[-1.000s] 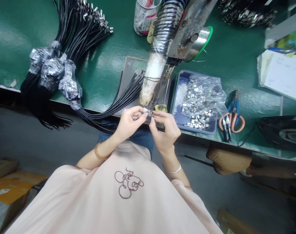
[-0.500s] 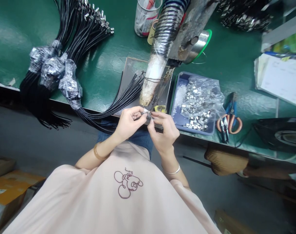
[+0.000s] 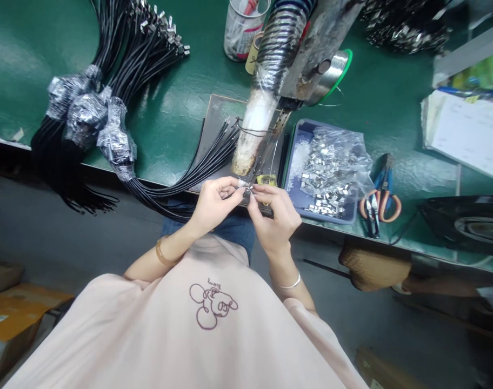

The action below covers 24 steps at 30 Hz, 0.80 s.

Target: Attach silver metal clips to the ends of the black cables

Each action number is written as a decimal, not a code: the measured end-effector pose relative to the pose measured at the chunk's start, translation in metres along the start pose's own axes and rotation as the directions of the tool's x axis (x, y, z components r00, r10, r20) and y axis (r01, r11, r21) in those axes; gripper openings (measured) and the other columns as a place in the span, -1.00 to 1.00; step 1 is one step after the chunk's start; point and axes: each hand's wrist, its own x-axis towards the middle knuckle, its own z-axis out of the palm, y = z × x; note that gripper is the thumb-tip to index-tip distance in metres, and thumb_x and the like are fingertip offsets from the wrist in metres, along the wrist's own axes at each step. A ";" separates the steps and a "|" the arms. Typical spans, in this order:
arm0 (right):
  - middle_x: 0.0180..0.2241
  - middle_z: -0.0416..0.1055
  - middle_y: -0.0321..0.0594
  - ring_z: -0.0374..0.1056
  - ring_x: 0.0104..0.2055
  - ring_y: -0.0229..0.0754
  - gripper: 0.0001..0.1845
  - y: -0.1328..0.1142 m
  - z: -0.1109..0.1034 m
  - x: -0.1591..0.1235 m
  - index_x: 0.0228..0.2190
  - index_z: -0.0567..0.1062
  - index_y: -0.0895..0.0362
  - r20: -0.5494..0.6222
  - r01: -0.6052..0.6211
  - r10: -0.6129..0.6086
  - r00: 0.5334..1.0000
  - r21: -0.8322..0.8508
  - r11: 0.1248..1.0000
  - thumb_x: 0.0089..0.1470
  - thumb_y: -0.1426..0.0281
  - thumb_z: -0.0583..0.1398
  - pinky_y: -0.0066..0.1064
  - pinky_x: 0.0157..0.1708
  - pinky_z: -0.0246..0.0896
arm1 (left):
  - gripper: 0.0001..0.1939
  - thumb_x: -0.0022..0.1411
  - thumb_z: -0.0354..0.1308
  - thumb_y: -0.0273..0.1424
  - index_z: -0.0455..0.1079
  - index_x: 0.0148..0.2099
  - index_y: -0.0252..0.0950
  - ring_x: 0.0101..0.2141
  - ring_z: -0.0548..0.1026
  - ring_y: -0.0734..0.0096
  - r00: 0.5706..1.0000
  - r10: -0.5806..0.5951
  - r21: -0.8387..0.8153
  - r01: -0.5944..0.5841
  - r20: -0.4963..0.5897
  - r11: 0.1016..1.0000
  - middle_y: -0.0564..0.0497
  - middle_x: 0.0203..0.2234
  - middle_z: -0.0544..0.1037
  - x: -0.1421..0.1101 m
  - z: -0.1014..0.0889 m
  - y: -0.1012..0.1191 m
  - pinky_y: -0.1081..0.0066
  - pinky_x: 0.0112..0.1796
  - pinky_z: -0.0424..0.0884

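Note:
Both hands meet at the bench's front edge, fingertips nearly touching over a small shiny metal connector [image 3: 248, 189]. My left hand [image 3: 218, 202] is closed in a pinch at its left side. From the right, my right hand [image 3: 275, 216] pinches the same piece between thumb and fingers. The connector's detail is too small to make out. Just left of the hands, black cables [image 3: 181, 186] fan over a flat plate [image 3: 214, 116] under the soldering stand. A blue tray [image 3: 289, 189] right of my right hand holds loose metal connectors [image 3: 331, 192] and a clear plastic bag [image 3: 352, 154].
Wrapped black cable bundles [image 3: 86, 119] lie at the left. Above the hands hang a wrapped hose [image 3: 254, 113] and a metal arm [image 3: 311, 48] with a solder wire spool [image 3: 331, 75]. Pliers [image 3: 386, 183], cutters [image 3: 373, 216] and papers [image 3: 465, 127] are at the right.
My right hand's fingers have shifted slightly at the connector, and the hand sits a touch further right. My left hand keeps its pinch in the same place.

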 end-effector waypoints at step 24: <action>-0.26 0.64 -0.21 0.60 -0.22 -0.19 -0.88 0.000 -0.006 0.003 -0.36 0.46 0.06 0.071 0.016 -0.012 0.997 -0.060 0.998 0.20 0.51 0.24 -0.37 -0.21 0.53 | -0.85 0.18 0.15 -0.39 0.47 -0.37 -0.36 -0.61 0.15 0.62 0.983 0.181 0.262 -0.168 -0.023 0.950 0.16 -0.67 0.25 -0.004 0.000 -0.005 0.54 -0.54 0.12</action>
